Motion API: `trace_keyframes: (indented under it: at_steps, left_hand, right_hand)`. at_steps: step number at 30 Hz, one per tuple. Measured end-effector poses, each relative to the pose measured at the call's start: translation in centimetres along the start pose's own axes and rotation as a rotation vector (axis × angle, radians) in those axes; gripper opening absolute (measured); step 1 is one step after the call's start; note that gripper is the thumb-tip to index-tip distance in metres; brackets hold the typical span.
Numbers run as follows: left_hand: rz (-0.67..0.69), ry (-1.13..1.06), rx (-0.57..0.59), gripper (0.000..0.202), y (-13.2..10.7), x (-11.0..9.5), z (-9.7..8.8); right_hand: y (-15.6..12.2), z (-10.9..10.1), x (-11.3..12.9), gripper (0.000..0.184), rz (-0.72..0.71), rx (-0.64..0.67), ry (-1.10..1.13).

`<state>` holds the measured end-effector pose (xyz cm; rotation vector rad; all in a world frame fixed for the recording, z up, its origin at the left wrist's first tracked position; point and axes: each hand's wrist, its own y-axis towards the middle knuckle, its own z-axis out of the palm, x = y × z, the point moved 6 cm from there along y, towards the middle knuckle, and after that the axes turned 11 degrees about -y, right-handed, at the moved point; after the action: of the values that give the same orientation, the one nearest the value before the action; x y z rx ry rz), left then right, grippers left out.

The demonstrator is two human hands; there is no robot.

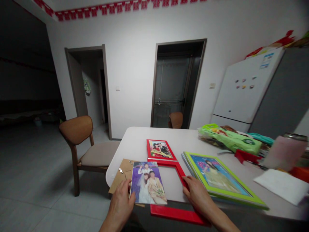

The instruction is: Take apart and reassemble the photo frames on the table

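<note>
In the head view my left hand pinches the left edge of a wedding photo with a purple background. The photo overlaps a brown backing board with metal clips, at the table's left edge. My right hand grips the right side of an empty red picture frame, whose front edge juts past the table. Part of the frame's left side is hidden by the photo. Behind it lies a smaller red picture frame with a couple's photo in it. A green picture frame is to the right of my right hand.
On the white table, a green packet, a pink container and white tissue paper lie to the right. A wooden chair stands at the left. A white fridge is at the back right.
</note>
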<state>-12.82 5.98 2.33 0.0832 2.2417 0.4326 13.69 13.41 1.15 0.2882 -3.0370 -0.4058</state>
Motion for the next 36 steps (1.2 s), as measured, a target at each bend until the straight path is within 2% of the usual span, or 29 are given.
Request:
trace_keyframes:
  at_steps: [3,5,7,9,11,13,14,16,18,20,22,23,26,28,30,33,36]
  left_hand:
    - [0.028,0.009,-0.006,0.031,-0.1,-0.1,-0.1]
    - [0.053,0.020,-0.010,0.030,-0.2,-0.3,-0.1]
    - [0.090,0.025,-0.019,0.031,-0.4,-0.8,0.1]
    - [0.145,0.026,-0.003,0.034,-0.7,-1.4,0.6]
    - [0.204,0.030,0.062,0.041,-1.1,-2.1,1.8]
    - [0.241,0.044,0.147,0.050,-1.4,-2.7,3.3]
    - [0.251,0.055,0.175,0.053,-1.3,-3.0,3.9]
    - [0.278,0.063,0.176,0.058,-0.9,-3.5,4.5]
    - [0.345,0.018,0.114,0.058,-0.3,-4.5,4.3]
    - [0.421,-0.110,0.014,0.054,0.3,-5.6,3.2]
    - [0.414,-0.308,-0.109,0.046,0.9,-6.4,1.9]
    - [0.363,-0.424,-0.174,0.041,1.1,-6.5,1.4]
    - [0.108,-0.835,-0.305,0.031,1.5,-6.2,1.6]
    - [-0.024,-1.120,-0.275,0.034,1.6,-6.3,3.2]
    - [-0.104,-1.298,-0.185,0.042,1.7,-6.5,4.9]
    - [-0.157,-1.273,-0.066,0.054,1.2,-6.3,6.2]
    - [-0.120,-0.918,0.049,0.060,0.3,-5.9,6.6]
  right_hand:
    - [-0.3,-0.8,1.2,0.040,-0.004,-0.107,0.123]
    - [-0.2,-0.7,2.7,0.043,-0.013,-0.072,0.331]
    - [0.0,0.2,4.2,0.047,0.025,0.043,0.590]
    - [0.3,1.5,5.5,0.053,0.147,0.182,0.840]
    - [0.4,2.6,6.8,0.055,0.268,0.341,1.067]
    - [0.4,2.6,8.5,0.050,0.290,0.486,1.280]
    - [0.4,2.1,9.3,0.044,0.265,0.524,1.376]
    - [0.6,0.1,10.3,0.034,0.206,0.504,1.525]
    - [0.9,-2.4,10.8,0.030,0.172,0.404,1.621]
    - [1.1,-4.5,11.0,0.030,0.136,0.314,1.687]
    - [1.1,-5.5,11.0,0.030,0.133,0.254,1.726]
    - [0.9,-5.3,10.8,0.030,0.164,0.241,1.728]
    - [0.1,-2.8,10.0,0.027,0.344,0.288,1.709]
    - [-0.1,-1.3,9.1,0.026,0.415,0.288,1.745]
    - [0.1,-0.7,7.4,0.028,0.428,0.197,1.773]
    - [0.8,-1.0,3.9,0.034,0.443,0.115,1.661]
    - [1.5,-1.2,0.7,0.038,0.453,0.174,1.488]
